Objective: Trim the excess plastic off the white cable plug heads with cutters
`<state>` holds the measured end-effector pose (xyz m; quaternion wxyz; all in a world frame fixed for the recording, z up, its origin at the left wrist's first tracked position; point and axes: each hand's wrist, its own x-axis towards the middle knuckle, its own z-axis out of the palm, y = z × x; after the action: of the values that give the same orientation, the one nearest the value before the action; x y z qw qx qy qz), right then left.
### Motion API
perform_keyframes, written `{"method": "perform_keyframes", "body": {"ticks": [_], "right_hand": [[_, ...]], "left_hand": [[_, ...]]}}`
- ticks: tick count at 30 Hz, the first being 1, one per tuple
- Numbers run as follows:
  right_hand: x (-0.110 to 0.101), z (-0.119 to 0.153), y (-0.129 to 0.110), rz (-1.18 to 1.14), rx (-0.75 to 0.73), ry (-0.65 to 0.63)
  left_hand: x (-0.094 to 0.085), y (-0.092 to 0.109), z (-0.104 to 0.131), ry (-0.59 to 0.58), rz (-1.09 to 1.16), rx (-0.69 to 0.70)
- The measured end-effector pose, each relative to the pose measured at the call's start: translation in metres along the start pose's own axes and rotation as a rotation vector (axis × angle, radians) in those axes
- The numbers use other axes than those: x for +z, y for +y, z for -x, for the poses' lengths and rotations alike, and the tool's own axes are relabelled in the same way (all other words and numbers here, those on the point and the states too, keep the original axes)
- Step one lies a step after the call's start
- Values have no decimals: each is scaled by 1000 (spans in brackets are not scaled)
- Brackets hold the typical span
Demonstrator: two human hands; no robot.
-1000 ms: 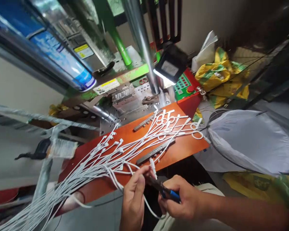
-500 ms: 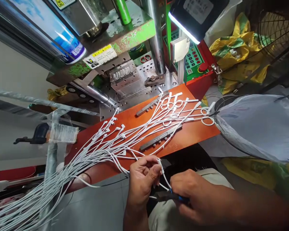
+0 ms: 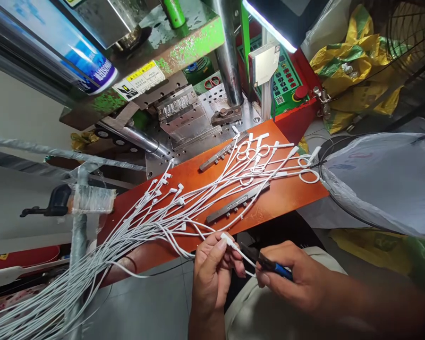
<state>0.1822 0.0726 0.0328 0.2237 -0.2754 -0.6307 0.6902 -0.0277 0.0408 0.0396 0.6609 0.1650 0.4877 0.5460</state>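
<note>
Between its thumb and fingers, my left hand (image 3: 214, 264) pinches a white cable connector (image 3: 230, 240) just off the board's front edge. My right hand (image 3: 286, 271) is wrapped round dark pliers with blue handles (image 3: 282, 271); their jaws point toward the connector, beside its cable. Whether the jaws touch the cable is hard to tell. Many white cables (image 3: 156, 224) lie in a bundle across the orange board (image 3: 258, 212), some with angled plugs, others with looped ends. Two metal bars with pegs (image 3: 230, 208) rest among them.
Behind the board stands a press with a metal mould block (image 3: 182, 118) and a green control panel (image 3: 285, 82). A wrapped post with a clamp (image 3: 78, 222) rises at the left. At the right are a white bag (image 3: 378, 184) and yellow bags (image 3: 361, 94).
The pliers have come up with my right hand, their jaws now near the connector. My left hand has turned the connector, which points more to the left. The view has shifted slightly.
</note>
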Motion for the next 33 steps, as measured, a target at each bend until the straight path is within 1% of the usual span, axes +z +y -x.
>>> {"method": "perform_keyframes", "body": {"ticks": [2,4,8,9,11,13,16,17,19,21,25,29,33], "right_hand": [[0,-2,1,-115,38,-1],[0,-3,3,-155,48,20],[0,-6,6,-70,-31,178],[0,-6,7,-57,-57,197],[1,-7,9,-49,-94,183],[2,-7,12,-33,-88,188],[4,-7,16,-2,-35,290],[4,-7,17,-6,-23,306],[3,-8,15,-33,-15,296],[2,-9,12,-74,-10,249],[2,-11,9,-135,2,186],[4,-9,13,-140,-7,191],[5,-9,14,-117,7,211]], "left_hand": [[0,-2,1,-15,25,-9],[0,-6,2,-20,19,19],[1,-19,7,-32,-35,103],[1,-22,8,-44,-42,114],[1,-28,10,-62,-42,131],[0,-32,10,-61,-30,142],[-1,-34,8,-49,22,110],[-1,-34,8,-46,52,89],[-1,-34,7,-34,118,45],[-1,-35,6,-15,173,18],[0,-38,8,19,186,5],[1,-37,9,18,155,4],[3,-35,10,25,123,49]]}}
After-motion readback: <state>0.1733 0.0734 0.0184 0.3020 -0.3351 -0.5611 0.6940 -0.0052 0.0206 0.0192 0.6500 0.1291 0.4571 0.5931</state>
